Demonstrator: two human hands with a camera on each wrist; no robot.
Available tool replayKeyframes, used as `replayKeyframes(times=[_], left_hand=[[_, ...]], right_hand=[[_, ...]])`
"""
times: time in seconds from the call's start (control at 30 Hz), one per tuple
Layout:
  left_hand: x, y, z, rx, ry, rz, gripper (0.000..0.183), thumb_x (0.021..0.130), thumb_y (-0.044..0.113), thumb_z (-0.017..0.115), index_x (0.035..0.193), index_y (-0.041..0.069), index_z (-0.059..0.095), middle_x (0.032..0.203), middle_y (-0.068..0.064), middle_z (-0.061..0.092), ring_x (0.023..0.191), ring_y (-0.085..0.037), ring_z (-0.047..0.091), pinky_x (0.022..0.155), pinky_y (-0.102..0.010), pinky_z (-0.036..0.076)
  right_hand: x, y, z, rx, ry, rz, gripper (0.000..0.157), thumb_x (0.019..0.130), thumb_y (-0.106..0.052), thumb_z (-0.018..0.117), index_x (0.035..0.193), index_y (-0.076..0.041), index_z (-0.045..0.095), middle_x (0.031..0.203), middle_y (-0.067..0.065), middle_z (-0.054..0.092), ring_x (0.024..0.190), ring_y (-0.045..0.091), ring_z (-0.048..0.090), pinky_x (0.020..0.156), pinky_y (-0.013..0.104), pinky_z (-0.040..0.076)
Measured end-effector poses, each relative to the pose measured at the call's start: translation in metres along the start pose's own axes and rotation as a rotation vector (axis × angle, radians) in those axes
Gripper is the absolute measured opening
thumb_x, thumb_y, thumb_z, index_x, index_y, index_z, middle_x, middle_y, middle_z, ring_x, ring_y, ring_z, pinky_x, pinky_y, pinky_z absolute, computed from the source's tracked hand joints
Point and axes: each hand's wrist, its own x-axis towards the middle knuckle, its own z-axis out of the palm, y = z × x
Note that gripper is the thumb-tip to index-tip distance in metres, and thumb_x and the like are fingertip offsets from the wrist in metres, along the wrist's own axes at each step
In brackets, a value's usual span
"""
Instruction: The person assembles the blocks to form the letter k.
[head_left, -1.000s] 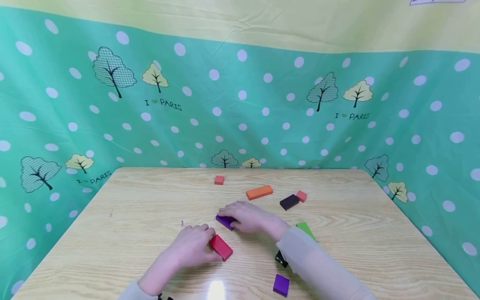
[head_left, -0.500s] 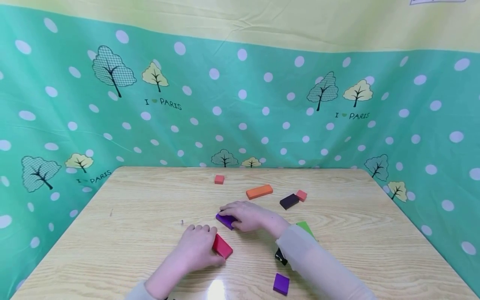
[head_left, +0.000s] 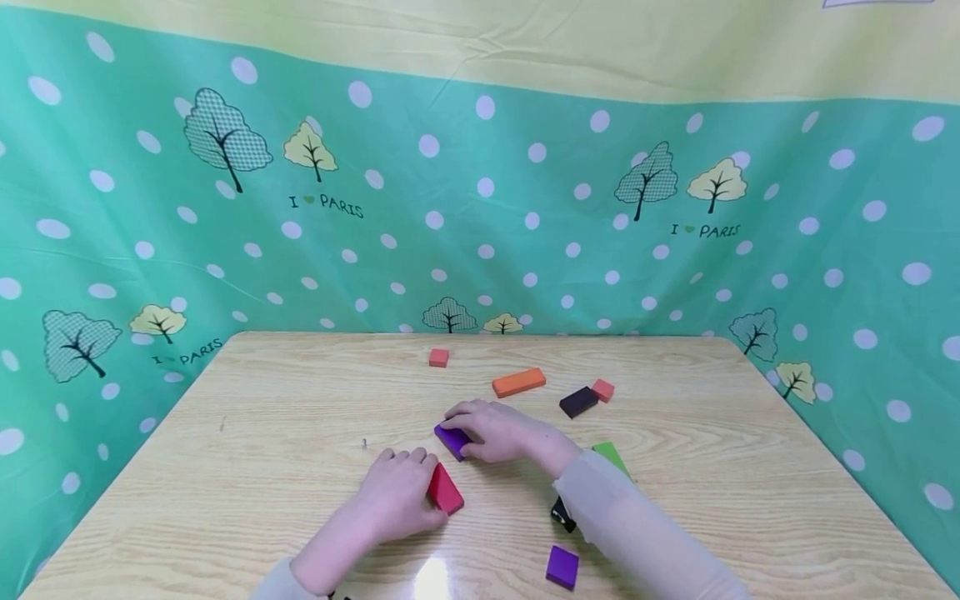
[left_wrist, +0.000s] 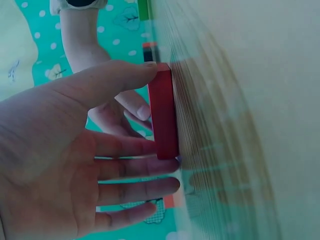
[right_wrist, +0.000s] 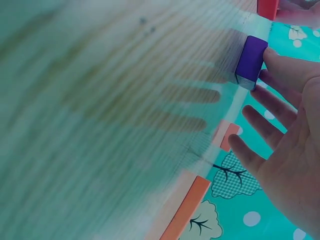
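My left hand (head_left: 401,498) pinches a red rectangular block (head_left: 447,490) lying on the wooden table. In the left wrist view, the thumb is at one end of the red block (left_wrist: 164,112) and the index and middle fingers are at the other, while the remaining fingers extend past it. Just beyond and to the right, my right hand (head_left: 498,433) holds a purple rectangular block (head_left: 453,442) flat on the tabletop. The right wrist view has the thumb at the near end of this purple block (right_wrist: 252,57), fingertips at its far end. A small gap separates the two blocks.
Farther back lie an orange block (head_left: 519,382), a small red block (head_left: 438,358), and a black block (head_left: 578,402) against another small red block (head_left: 603,390). A green block (head_left: 611,457) and a black piece (head_left: 562,515) are partly under the right sleeve, with a purple square block (head_left: 562,567) nearer.
My left hand has shifted slightly right and turned the red block so its far end points more directly away. The purple block has also turned a little under my right hand.
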Motion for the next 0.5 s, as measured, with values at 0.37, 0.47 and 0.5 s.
replayKeyframes(times=[0.37, 0.47, 0.5], left_hand=[[0.000, -0.013, 0.000, -0.104, -0.042, 0.061, 0.058, 0.063, 0.037, 0.073, 0.110, 0.004, 0.063, 0.087, 0.001, 0.051, 0.071, -0.008, 0.045, 0.066, -0.034, 0.043], [0.000, -0.016, 0.000, -0.149, -0.057, 0.062, 0.059, 0.063, 0.035, 0.074, 0.112, 0.003, 0.063, 0.088, 0.002, 0.051, 0.068, -0.007, 0.044, 0.063, -0.029, 0.041], [0.000, -0.017, 0.000, -0.161, -0.059, 0.061, 0.059, 0.063, 0.034, 0.074, 0.112, 0.003, 0.062, 0.088, 0.002, 0.052, 0.067, -0.007, 0.043, 0.062, -0.027, 0.041]], right_hand=[[-0.002, 0.004, 0.001, 0.021, 0.002, 0.024, 0.046, 0.087, -0.026, 0.059, 0.131, -0.021, 0.049, 0.132, -0.003, 0.047, 0.124, 0.016, 0.042, 0.103, 0.033, 0.036], [-0.003, 0.003, 0.001, 0.026, 0.004, 0.031, 0.046, 0.087, -0.027, 0.059, 0.132, -0.021, 0.048, 0.132, -0.003, 0.046, 0.124, 0.016, 0.042, 0.103, 0.033, 0.036], [-0.003, 0.003, 0.001, 0.030, 0.004, 0.034, 0.046, 0.087, -0.027, 0.059, 0.132, -0.021, 0.048, 0.132, -0.003, 0.046, 0.123, 0.016, 0.042, 0.103, 0.033, 0.036]])
